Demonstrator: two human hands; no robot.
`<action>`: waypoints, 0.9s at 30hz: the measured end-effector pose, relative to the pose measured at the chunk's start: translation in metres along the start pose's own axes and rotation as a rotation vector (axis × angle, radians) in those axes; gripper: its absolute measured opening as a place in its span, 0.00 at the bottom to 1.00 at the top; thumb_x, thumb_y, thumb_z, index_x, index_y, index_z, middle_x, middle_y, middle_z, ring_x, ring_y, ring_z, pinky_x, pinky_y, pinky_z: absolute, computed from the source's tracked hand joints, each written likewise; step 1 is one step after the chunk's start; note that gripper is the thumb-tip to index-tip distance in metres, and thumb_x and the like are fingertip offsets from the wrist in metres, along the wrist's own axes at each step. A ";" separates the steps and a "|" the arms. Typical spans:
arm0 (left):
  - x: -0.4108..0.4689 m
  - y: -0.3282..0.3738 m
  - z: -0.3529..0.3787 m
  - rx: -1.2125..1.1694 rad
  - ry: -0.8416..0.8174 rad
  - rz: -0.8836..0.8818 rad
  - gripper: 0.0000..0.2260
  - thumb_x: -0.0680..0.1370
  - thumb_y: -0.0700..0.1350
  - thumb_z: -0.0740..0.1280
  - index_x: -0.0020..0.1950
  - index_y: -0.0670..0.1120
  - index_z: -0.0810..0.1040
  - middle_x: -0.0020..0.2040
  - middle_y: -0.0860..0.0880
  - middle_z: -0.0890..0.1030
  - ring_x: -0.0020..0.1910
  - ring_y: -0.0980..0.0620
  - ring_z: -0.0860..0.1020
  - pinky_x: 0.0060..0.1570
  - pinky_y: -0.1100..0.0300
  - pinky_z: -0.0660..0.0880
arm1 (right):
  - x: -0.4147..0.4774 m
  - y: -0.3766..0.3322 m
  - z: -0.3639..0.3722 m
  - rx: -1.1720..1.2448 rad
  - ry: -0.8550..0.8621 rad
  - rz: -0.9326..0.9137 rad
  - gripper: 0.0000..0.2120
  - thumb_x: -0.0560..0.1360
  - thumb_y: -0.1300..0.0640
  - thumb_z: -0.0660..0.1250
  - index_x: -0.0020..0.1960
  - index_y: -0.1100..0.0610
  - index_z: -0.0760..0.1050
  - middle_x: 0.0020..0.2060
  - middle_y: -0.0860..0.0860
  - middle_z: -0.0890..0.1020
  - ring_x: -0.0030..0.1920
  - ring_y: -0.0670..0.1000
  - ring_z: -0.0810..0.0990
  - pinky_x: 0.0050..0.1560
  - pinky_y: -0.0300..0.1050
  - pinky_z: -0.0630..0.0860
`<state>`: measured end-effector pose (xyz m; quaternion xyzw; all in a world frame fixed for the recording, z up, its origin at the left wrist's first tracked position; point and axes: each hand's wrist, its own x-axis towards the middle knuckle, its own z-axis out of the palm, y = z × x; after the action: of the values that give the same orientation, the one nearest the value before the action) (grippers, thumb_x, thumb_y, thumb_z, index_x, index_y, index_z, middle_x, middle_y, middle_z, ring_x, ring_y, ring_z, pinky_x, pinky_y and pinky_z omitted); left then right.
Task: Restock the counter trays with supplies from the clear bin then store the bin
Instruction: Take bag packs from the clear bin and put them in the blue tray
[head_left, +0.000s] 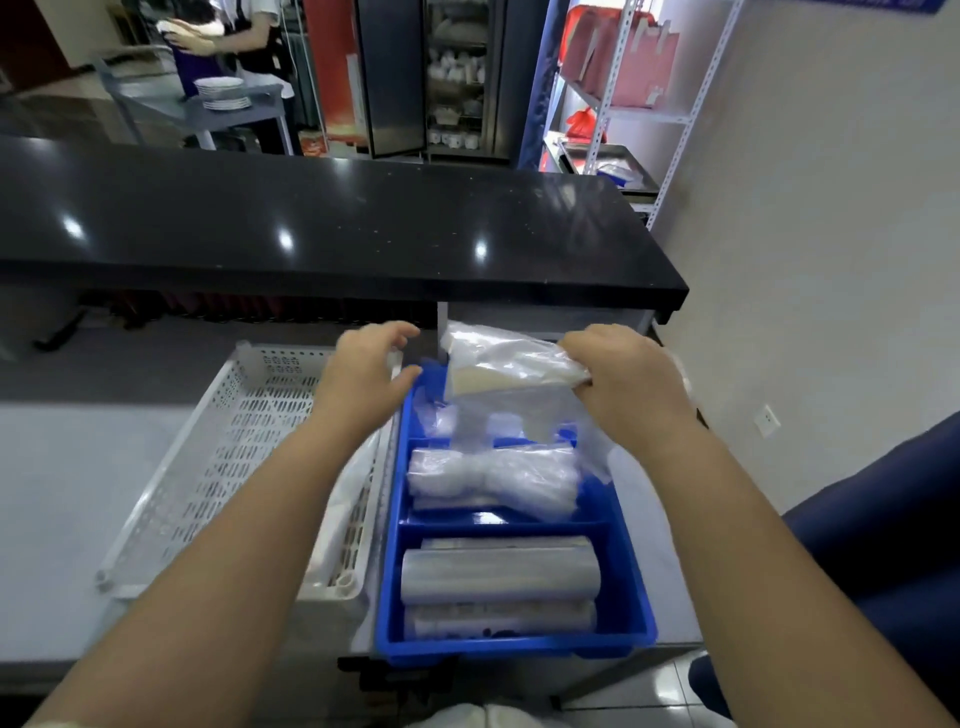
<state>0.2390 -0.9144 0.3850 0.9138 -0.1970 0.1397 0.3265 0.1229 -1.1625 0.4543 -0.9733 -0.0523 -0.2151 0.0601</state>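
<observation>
Right hand (626, 382) pinching a slack bag (511, 364) above the far end of the blue tray (631, 605). Left hand (366, 376) spread, empty, left of the tray. Could snag on packets (491, 480) beneath, spilling over the rim. No clear bin visible.

The divided tray (631, 597) is bright blue, the perforated basket (228, 447) white. Clear plastic packets (493, 478) look milky. The countertop (322, 228) is glossy black.
</observation>
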 end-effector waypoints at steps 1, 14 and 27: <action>0.001 -0.003 -0.010 -0.036 0.009 -0.012 0.18 0.73 0.44 0.72 0.61 0.52 0.76 0.53 0.52 0.80 0.55 0.51 0.76 0.54 0.51 0.74 | -0.001 -0.008 0.008 -0.006 -0.005 -0.010 0.06 0.67 0.66 0.69 0.42 0.59 0.77 0.37 0.54 0.79 0.38 0.56 0.74 0.36 0.45 0.66; -0.070 0.016 0.044 0.103 -0.553 0.114 0.15 0.66 0.60 0.72 0.51 0.58 0.77 0.45 0.59 0.78 0.46 0.55 0.77 0.41 0.58 0.72 | -0.040 -0.028 0.111 0.130 -0.520 0.116 0.06 0.69 0.61 0.61 0.41 0.52 0.73 0.36 0.49 0.78 0.37 0.55 0.75 0.34 0.47 0.73; -0.065 0.011 0.075 0.350 -0.604 0.181 0.20 0.71 0.58 0.67 0.62 0.55 0.75 0.57 0.52 0.75 0.59 0.47 0.71 0.55 0.51 0.67 | -0.052 0.010 0.132 0.288 -0.496 0.317 0.03 0.74 0.51 0.67 0.43 0.47 0.74 0.43 0.44 0.79 0.44 0.51 0.77 0.42 0.46 0.74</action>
<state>0.1858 -0.9534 0.3101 0.9348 -0.3377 -0.0766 0.0787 0.1313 -1.1581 0.3125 -0.9736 0.0568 0.0504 0.2152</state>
